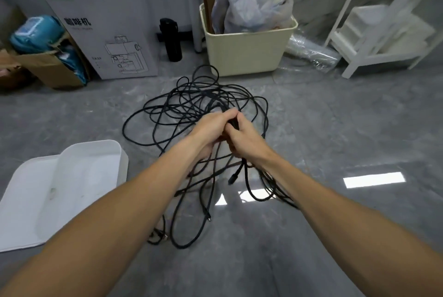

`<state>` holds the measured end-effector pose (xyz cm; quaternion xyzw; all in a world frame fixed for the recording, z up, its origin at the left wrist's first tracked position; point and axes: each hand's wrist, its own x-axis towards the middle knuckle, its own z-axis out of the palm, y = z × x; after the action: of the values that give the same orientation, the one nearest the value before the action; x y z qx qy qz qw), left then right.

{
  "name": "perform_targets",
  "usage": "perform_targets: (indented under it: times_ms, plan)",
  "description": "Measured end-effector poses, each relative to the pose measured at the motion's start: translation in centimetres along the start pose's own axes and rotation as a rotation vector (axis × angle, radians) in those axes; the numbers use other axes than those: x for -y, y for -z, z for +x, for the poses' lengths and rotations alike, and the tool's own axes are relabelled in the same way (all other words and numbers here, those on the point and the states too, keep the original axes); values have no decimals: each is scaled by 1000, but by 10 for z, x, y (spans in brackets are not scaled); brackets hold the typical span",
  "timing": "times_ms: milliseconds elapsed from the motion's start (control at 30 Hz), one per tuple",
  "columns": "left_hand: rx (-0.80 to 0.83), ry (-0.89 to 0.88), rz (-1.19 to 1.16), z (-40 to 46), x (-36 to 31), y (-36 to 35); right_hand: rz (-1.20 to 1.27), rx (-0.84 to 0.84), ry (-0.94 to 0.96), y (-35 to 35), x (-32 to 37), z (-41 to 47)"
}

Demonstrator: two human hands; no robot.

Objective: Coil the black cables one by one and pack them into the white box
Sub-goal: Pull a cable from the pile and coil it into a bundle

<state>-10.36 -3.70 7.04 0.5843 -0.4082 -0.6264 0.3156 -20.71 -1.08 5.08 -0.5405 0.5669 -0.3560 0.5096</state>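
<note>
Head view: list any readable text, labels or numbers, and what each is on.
"咖啡机" in large dark characters on the side of the tall white carton, above a line drawing of a machine.
Small line under those characters: too blurred to read.
Short code beside the drawing, lower left: too small to read.
Green label near the carton's top: blurred.
Blue packs in the brown cardboard box: print not legible.
White box, black cables: no text visible.

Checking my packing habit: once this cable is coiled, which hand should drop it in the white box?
Probably the left hand: the white box lies open on the floor on that side, while the right hand, also gripping the black cables, would have to cross over.
</note>
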Motion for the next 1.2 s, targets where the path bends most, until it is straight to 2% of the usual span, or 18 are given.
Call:
perform_targets:
  times_ms: [167, 367, 500, 633, 867, 967, 1100, 1200]
  plan:
    - [36, -123, -138, -8, -58, 14, 103, 305, -49, 28, 39, -9]
    - [-25, -248, -204, -26, -129, 25, 264, 488, -90, 45, 90, -9]
    - [-37, -313, -240, -43, -159, 34, 420, 484, -43, 44, 131, -8]
    - [111, -329, -59, -60, -167, 44, 417, 431, 59, 41, 162, -7]
    - [122, -452, -21, -73, -194, 53, 506, 540, 72, 44, 188, -11]
    - [47, -573, 105, -78, -208, 56, 497, 527, 94, 46, 203, -9]
    - [-200, -830, 210, -88, -228, 51, 459, 501, 153, 40, 225, -8]
    - [-210, -845, 234, -92, -246, 51, 465, 469, 188, 33, 237, -4]
